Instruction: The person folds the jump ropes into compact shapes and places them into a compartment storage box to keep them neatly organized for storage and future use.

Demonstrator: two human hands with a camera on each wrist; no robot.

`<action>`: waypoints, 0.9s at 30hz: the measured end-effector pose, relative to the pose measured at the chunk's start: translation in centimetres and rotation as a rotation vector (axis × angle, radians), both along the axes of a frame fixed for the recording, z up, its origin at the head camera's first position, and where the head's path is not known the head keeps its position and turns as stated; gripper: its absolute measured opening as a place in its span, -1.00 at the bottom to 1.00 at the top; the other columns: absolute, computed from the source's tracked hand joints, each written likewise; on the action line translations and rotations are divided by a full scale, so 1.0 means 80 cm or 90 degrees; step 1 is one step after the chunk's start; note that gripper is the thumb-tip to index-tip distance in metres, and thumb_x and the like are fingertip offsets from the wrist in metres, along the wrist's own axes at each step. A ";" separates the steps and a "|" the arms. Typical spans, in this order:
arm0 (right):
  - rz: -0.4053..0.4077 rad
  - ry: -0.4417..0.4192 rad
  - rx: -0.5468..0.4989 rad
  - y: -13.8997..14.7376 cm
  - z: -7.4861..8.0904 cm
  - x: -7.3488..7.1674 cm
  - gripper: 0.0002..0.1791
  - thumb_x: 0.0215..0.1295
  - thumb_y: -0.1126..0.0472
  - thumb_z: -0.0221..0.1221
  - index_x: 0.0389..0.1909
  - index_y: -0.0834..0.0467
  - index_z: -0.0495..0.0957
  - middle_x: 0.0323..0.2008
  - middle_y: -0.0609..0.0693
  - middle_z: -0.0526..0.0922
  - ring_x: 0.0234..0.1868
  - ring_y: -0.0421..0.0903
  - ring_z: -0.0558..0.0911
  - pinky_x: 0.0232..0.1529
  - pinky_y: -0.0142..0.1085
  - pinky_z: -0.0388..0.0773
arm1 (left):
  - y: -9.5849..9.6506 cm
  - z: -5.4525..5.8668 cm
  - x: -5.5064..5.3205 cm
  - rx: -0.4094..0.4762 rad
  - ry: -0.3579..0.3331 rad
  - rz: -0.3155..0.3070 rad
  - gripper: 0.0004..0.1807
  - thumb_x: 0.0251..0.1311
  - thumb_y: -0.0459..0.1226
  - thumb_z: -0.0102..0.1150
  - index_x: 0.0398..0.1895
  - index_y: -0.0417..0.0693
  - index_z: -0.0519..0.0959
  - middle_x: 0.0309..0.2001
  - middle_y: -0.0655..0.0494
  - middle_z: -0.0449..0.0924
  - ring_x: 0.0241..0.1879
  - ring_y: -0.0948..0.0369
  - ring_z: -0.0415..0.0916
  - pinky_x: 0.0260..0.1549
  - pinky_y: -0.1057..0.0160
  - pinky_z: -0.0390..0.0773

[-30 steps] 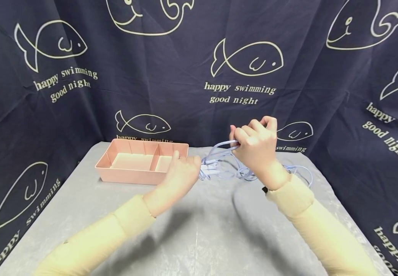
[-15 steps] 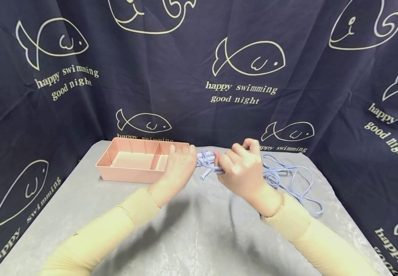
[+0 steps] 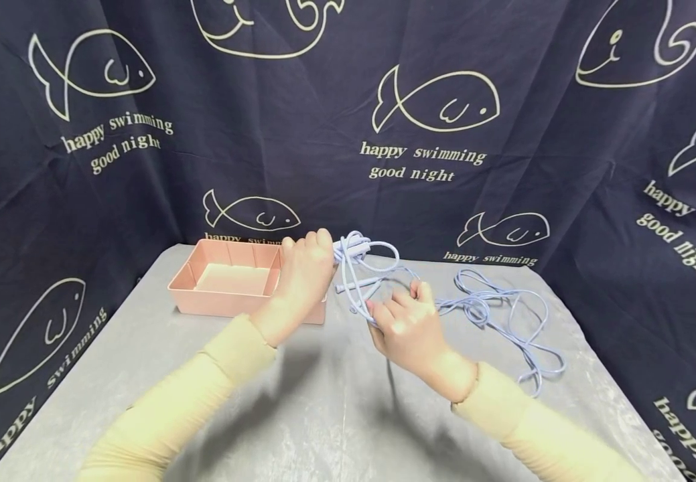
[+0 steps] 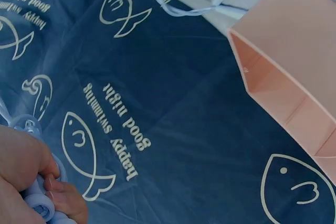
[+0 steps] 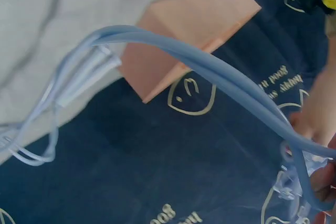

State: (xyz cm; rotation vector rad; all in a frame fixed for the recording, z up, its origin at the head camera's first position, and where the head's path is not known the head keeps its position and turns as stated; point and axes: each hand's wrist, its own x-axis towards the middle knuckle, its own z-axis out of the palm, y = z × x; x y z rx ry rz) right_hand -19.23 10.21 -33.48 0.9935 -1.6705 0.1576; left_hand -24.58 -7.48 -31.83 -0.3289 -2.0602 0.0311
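Note:
Tangled light-blue jump ropes run between my two hands and over the table. In the head view my left hand (image 3: 305, 271), raised in front of the box's right end, grips a bundle of handles (image 3: 355, 250) wrapped in cord. Handle ends (image 4: 41, 206) poke out between its fingers in the left wrist view. Lower and to the right, my right hand (image 3: 410, 331) grips loops of the cord (image 5: 231, 80). Two more handles (image 5: 86, 77) hang or lie beneath, between the hands. Loose cord (image 3: 504, 294) trails away to the right.
A pink box (image 3: 230, 304) with a divider stands at the back left, its right end partly hidden by my left hand. The grey table (image 3: 348, 428) backs onto a dark blue curtain (image 3: 323, 134) printed with fish, which also closes both sides.
My left hand has risen with the bundled handles. My right hand came down and left, then lower, drawing cord loops out of the bundle. More cord shows lying at the right.

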 end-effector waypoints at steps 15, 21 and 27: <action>-0.073 -0.039 0.151 0.013 -0.041 -0.033 -0.85 0.12 0.21 0.01 -0.57 0.15 0.42 -0.60 0.00 0.43 -0.54 0.00 0.45 -0.47 -0.18 0.34 | 0.004 0.022 0.043 -0.065 -0.044 -0.145 -0.48 -0.40 -0.18 0.51 -0.44 -0.17 0.36 -0.60 0.04 0.38 -0.60 0.08 0.44 -0.50 0.15 0.24; -0.113 -0.076 0.099 0.016 -0.043 -0.049 -0.84 -0.11 0.23 0.19 -0.48 0.19 0.45 -0.53 0.04 0.50 -0.50 0.00 0.51 -0.49 -0.23 0.46 | 0.008 0.017 0.061 -0.088 -0.052 -0.295 -0.55 -0.32 -0.23 0.45 -0.43 -0.14 0.35 -0.57 0.09 0.38 -0.52 0.13 0.44 -0.34 0.13 0.32; -0.153 -0.102 0.090 0.014 -0.034 -0.067 -0.83 0.20 0.21 -0.11 -0.50 0.18 0.38 -0.60 0.02 0.37 -0.63 -0.01 0.40 -0.69 -0.22 0.33 | 0.014 0.005 0.074 -0.164 -0.052 -0.387 -0.54 -0.39 -0.19 0.45 -0.43 -0.10 0.36 -0.55 0.15 0.42 -0.52 0.19 0.42 -0.43 0.22 0.22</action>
